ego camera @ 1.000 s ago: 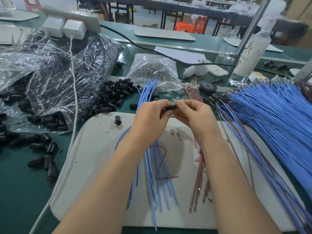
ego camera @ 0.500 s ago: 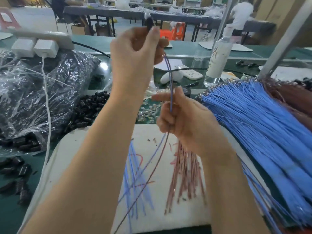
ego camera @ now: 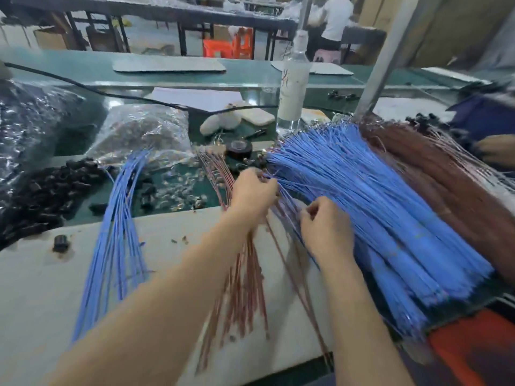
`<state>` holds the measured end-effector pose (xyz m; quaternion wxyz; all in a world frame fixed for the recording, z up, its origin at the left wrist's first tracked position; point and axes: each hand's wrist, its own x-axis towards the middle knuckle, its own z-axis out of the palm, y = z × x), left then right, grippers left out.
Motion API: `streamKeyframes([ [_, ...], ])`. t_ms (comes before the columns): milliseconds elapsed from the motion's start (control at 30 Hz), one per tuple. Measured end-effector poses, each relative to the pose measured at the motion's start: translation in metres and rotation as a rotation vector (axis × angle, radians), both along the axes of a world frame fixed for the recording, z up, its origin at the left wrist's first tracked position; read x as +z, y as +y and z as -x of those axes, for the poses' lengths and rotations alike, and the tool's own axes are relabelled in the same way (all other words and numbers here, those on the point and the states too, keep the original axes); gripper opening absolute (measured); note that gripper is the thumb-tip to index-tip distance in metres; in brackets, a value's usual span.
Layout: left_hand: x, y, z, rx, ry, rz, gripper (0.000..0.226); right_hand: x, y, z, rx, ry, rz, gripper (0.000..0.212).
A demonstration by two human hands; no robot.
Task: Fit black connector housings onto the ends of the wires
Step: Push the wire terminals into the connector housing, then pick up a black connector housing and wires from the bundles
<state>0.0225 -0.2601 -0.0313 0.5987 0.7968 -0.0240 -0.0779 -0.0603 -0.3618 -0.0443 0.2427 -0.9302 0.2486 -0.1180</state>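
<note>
Half a second ago the left hand (ego camera: 255,190) was lifted high with a black housing on the end of a wire pair, and the right hand (ego camera: 326,229) was running down that pair. Now both hands have dropped to the near edge of the big blue bundle (ego camera: 376,204) on the right side of the tabletop (ego camera: 181,188). We read that as one fitting done and the finished piece being laid with the stock.

The left grip is curled tight. The wire pair (ego camera: 301,296) trails from under it toward the front edge, so we judge it holds that pair's head; the housing itself is hidden. The right grip is curled too, thumb against forefinger over the blue wires, but blur keeps us from telling whether it pinches one.

The black housings (ego camera: 50,190) lie heaped at the left edge. Loose blue wires (ego camera: 117,232) and brown wires (ego camera: 242,288) wait on the white board (ego camera: 41,288) at the front.
</note>
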Motion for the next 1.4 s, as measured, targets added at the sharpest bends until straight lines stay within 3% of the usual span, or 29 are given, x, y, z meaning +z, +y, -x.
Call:
streamKeyframes([
  [67,0.018,0.027,0.002,-0.183,-0.288,-0.382,0.019,-0.001,0.001,0.001,0.025,-0.008,0.038,0.013],
  [133,0.035,0.064,0.022,-0.512,-0.492,-0.752,0.017,0.0,0.002,0.004,0.058,0.012,0.081,0.012],
  [200,0.035,0.109,0.053,-0.851,-0.574,-1.032,0.015,0.0,0.002,0.008,0.098,0.051,0.099,0.013],
  [267,0.028,0.149,0.084,-1.003,-0.634,-1.147,0.02,0.002,0.003,0.01,0.111,0.05,0.087,0.016],
  [333,0.023,0.168,0.094,-0.821,-0.573,-0.945,0.023,0.009,0.013,0.005,0.078,-0.025,0.096,0.025],
  [400,0.025,0.167,0.083,-0.387,-0.378,-0.371,0.014,0.019,0.042,-0.005,0.08,-0.183,0.095,0.03],
  [467,0.031,0.159,0.063,0.056,-0.178,0.288,0.016,0.031,0.084,-0.02,0.216,-0.317,0.007,0.026],
  [500,0.033,0.155,0.052,0.194,-0.083,0.529,0.018,0.034,0.107,-0.028,0.317,-0.34,-0.058,0.022],
  [567,0.037,0.156,0.031,0.348,0.011,0.717,0.018,0.036,0.144,-0.042,0.502,-0.296,-0.115,0.018],
  [733,0.045,0.197,0.002,0.543,0.106,0.862,0.016,0.017,0.181,-0.068,0.603,-0.073,-0.007,0.03],
  [867,0.046,0.225,0.007,0.579,0.124,0.818,0.014,0.013,0.19,-0.082,0.662,0.071,0.213,0.04],
  [1167,0.028,0.231,0.018,0.504,0.034,0.568,0.012,0.009,0.195,-0.086,0.729,0.033,0.343,0.03],
  [1267,0.019,0.218,0.022,0.507,-0.033,0.471,0.012,0.007,0.193,-0.082,0.715,-0.095,0.21,0.017],
  [1400,0.008,0.203,0.031,0.36,-0.112,0.291,0.012,0.019,0.173,-0.07,0.616,-0.26,-0.467,0.002],
])
